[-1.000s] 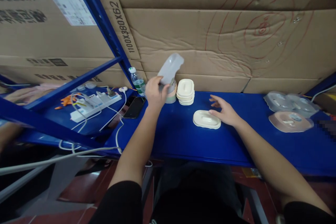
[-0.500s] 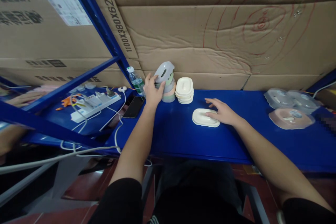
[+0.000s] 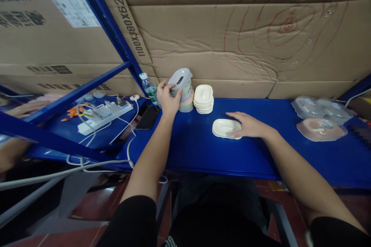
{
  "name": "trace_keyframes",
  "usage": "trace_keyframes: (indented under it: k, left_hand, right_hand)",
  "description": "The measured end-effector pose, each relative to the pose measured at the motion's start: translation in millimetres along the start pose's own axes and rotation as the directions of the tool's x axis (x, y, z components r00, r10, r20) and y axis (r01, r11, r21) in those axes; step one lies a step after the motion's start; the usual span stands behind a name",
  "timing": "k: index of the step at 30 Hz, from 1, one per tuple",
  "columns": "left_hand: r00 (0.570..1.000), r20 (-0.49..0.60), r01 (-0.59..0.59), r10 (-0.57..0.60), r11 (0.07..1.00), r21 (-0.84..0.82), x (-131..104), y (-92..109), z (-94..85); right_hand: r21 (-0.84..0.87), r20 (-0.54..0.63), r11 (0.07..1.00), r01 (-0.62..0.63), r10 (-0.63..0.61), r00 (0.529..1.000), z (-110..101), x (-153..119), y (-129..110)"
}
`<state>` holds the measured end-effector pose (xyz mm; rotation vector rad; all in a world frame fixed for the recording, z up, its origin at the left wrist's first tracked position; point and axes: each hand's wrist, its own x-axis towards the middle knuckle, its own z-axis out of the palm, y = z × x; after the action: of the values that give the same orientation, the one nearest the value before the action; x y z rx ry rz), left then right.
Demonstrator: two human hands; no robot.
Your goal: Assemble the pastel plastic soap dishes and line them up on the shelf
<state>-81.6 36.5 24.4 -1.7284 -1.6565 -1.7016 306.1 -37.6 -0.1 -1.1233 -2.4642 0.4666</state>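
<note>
On the blue table stands a stack of grey, green and pinkish dishes, topped by a tilted grey dish with a dark slot. My left hand grips the left side of that grey dish, thumb at its front. Just right of the stack is a pile of several cream dishes. A single cream dish lies flat nearer the front. My right hand is at its right end, thumb on or by the rim, fingers stretched out and apart from the thumb.
A water bottle and a dark phone are left of the stack. Further left lie a white power strip with cables and another person's hand. Clear-lidded containers sit at the right. A cardboard wall rises behind.
My right hand has shifted slightly right along the single cream dish, its thumb now nearer the right end. My left hand stays at the grey dish, which has barely moved.
</note>
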Motion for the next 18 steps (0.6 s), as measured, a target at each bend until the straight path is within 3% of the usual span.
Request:
trace_keyframes:
  k: [5,7,9,11,13,15,16,18]
  left_hand:
    - [0.996,-0.046,-0.073,0.078,0.993,0.094,-9,10,-4.9]
    - [0.988,-0.03,-0.151,0.154,0.985,0.08,-18,20,-5.1]
    - [0.96,0.053,-0.276,0.275,0.961,0.002,-30,33,-2.9]
    - [0.871,0.213,-0.422,0.443,0.896,-0.14,-44,49,1.1]
    - [0.702,0.385,-0.518,0.599,0.801,-0.302,-56,63,4.8]
    - [0.557,0.478,-0.531,0.679,0.734,-0.424,-64,73,6.6]
    - [0.516,0.494,-0.523,0.7,0.714,-0.466,-66,76,6.5]
    - [0.499,0.481,-0.505,0.72,0.693,-0.514,-68,78,4.9]
  right_hand:
    - [-0.094,0.135,0.995,-0.021,0.034,0.99,-1,-2,3]
    - [-0.068,0.121,0.998,-0.011,0.02,0.992,-1,-1,2]
    - [-0.023,0.066,1.0,0.013,-0.011,0.998,-2,0,-1]
    - [0.023,-0.005,0.999,0.038,-0.038,0.999,-4,1,-4]
    - [0.064,-0.077,0.996,0.059,-0.054,0.996,-7,1,-7]
    - [0.103,-0.144,0.991,0.082,-0.067,0.987,-10,1,-9]
    - [0.123,-0.175,0.988,0.092,-0.069,0.982,-12,0,-9]
    - [0.182,-0.232,0.979,0.095,-0.051,0.971,-14,0,-9]
